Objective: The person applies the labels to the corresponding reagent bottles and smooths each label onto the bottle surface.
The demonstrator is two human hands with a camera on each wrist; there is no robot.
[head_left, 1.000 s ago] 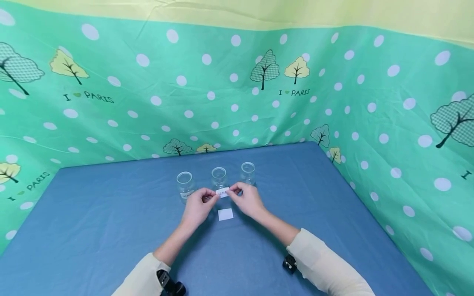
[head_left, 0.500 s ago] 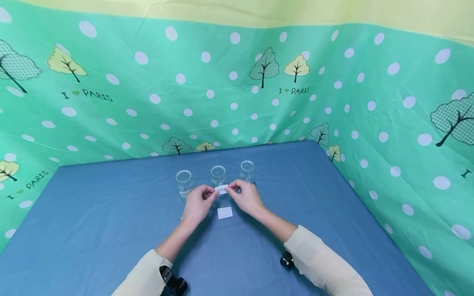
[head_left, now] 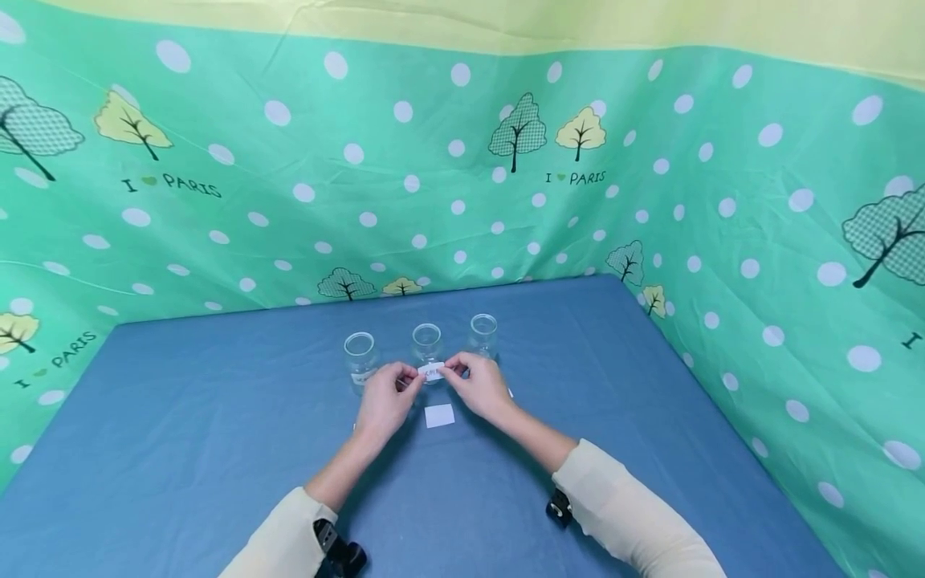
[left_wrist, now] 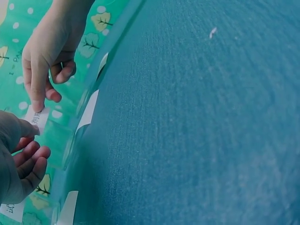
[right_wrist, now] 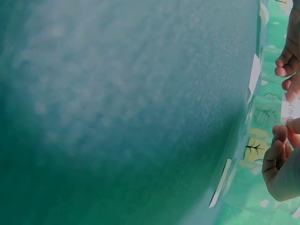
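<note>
In the head view my left hand (head_left: 388, 401) pinches the left end of a small white label (head_left: 432, 371) with handwritten characters. My right hand (head_left: 482, 387) pinches its right end. Stretched between both thumbs, the label overlaps the front of the middle glass jar (head_left: 427, 337). Left of it stands a glass jar (head_left: 360, 349) bearing a similar label, partly behind my left hand. On the right a third glass jar (head_left: 483, 327) is partly covered by my right hand. The left wrist view shows writing on the label (left_wrist: 37, 119) between the fingertips of both hands.
A blank white paper piece (head_left: 439, 415) lies on the blue cloth in front of the middle jar. More white pieces (left_wrist: 68, 208) lie before the jars on either side, mostly hidden by my wrists in the head view. A green patterned curtain (head_left: 289, 201) rises behind the table.
The label's ends now curve back slightly toward the middle jar. Both hands keep nearly the same place, and the head view has shifted a little.
</note>
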